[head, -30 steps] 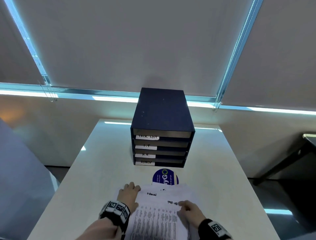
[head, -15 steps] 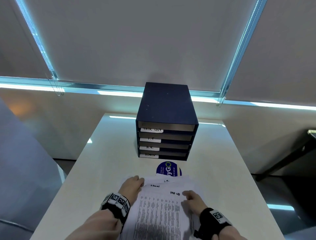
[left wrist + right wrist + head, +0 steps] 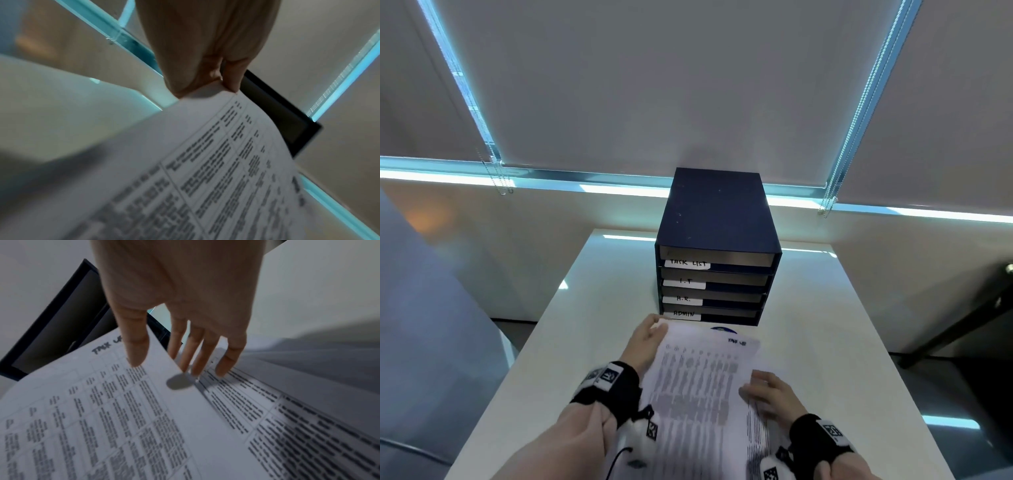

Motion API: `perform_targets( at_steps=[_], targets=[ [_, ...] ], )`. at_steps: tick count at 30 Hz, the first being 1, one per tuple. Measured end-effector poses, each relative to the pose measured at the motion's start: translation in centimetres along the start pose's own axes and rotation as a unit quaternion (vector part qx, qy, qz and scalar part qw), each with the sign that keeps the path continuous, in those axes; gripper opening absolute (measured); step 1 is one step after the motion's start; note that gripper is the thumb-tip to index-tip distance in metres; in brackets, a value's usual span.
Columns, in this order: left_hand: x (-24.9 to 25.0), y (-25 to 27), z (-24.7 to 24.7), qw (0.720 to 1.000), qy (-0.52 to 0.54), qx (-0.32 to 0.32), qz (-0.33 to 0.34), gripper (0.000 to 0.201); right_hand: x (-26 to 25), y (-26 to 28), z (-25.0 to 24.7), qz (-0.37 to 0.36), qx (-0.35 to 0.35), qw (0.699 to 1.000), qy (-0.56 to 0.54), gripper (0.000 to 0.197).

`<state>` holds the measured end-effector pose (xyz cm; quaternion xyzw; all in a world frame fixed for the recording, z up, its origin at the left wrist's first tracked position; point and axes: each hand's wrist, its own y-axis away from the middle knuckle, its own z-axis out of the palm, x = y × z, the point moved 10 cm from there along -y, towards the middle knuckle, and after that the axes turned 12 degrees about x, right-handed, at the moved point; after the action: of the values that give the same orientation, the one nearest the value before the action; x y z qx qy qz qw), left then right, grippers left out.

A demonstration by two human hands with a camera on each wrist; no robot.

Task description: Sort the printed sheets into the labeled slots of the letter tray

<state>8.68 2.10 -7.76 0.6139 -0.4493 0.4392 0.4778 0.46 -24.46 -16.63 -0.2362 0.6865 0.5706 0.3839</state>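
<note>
A dark blue letter tray (image 3: 717,219) stands at the table's far middle, its slots labeled TASK LIST, I.T, H.R. and ADMIN from top down. My left hand (image 3: 647,337) pinches the far left corner of a printed sheet (image 3: 698,387) headed TASK LIST and holds it raised just in front of the ADMIN slot. In the left wrist view the left hand (image 3: 205,82) pinches that sheet (image 3: 205,162) with the tray (image 3: 283,123) behind it. My right hand (image 3: 767,390) lies with straight fingers (image 3: 224,363) on the pile of sheets (image 3: 287,426) underneath, thumb over the raised sheet's (image 3: 102,402) right edge.
The white table (image 3: 825,342) has bare room on both sides of the tray. A round blue sticker (image 3: 724,329) peeks out past the sheet's far edge. A grey seat (image 3: 431,325) is at the left, dark furniture (image 3: 979,308) at the right, blinds behind.
My left hand has taken the top sheet's far left corner and lifted it toward the tray. The right hand slid nearer along the pile's right side.
</note>
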Motion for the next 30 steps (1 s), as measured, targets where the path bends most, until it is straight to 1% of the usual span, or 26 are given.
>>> perform_targets(
  at_steps=[1, 3, 5, 8, 9, 12, 15, 19, 21, 23, 24, 27, 29, 30],
  targets=[
    [0.2, -0.6, -0.3, 0.999, 0.030, 0.004, -0.017, 0.017, -0.2, 0.4, 0.3, 0.001, -0.012, 1.000, -0.015, 0.040],
    [0.7, -1.7, -0.8, 0.995, 0.089, 0.010, -0.048, 0.021, -0.6, 0.9, 0.7, 0.006, -0.028, 0.999, -0.046, 0.041],
    [1.2, -2.5, -1.0, 0.990, 0.121, 0.018, -0.064, 0.024, -0.9, 1.2, 1.0, 0.012, -0.049, 0.997, -0.059, 0.042],
    [1.5, -2.9, -1.2, 0.988, 0.132, 0.023, -0.077, 0.025, -1.1, 1.6, 1.4, 0.019, -0.077, 0.996, -0.050, 0.049],
    [1.6, -2.8, -1.1, 0.987, 0.133, 0.024, -0.081, 0.026, -1.4, 1.8, 1.6, 0.011, -0.088, 0.995, -0.047, 0.047],
    [2.0, -2.5, -0.9, 0.987, 0.135, 0.025, -0.083, 0.026, -2.4, 3.0, 2.1, -0.016, -0.111, 0.993, -0.041, 0.035],
    [2.2, -2.5, -1.0, 0.988, 0.128, 0.028, -0.079, 0.027, -2.6, 3.5, 2.2, -0.022, -0.120, 0.992, -0.040, 0.032],
    [2.4, -2.5, -1.2, 0.989, 0.124, 0.036, -0.076, 0.027, -2.7, 3.8, 2.1, -0.023, -0.115, 0.992, -0.037, 0.031],
    [2.7, -2.4, -1.2, 0.989, 0.120, 0.037, -0.073, 0.027, -2.5, 3.5, 2.0, -0.031, -0.100, 0.994, -0.028, 0.034],
    [3.0, -2.6, -1.4, 0.989, 0.116, 0.049, -0.073, 0.028, -2.5, 3.5, 2.3, -0.048, -0.088, 0.995, -0.008, 0.040],
    [3.1, -2.8, -1.6, 0.989, 0.117, 0.060, -0.074, 0.026, -2.9, 3.5, 2.4, -0.061, -0.082, 0.995, -0.004, 0.038],
    [3.7, -3.0, -2.3, 0.988, 0.097, 0.092, -0.072, 0.020, -6.6, 5.2, 2.4, -0.096, -0.050, 0.994, -0.033, 0.036],
    [4.0, -2.5, -2.2, 0.991, 0.074, 0.079, -0.074, 0.028, -9.6, 6.6, 2.4, -0.098, -0.049, 0.992, -0.062, 0.033],
    [4.0, -2.1, -1.9, 0.993, 0.068, 0.063, -0.076, 0.031, -9.9, 4.8, 1.7, -0.092, -0.046, 0.992, -0.077, 0.032]
  ],
)
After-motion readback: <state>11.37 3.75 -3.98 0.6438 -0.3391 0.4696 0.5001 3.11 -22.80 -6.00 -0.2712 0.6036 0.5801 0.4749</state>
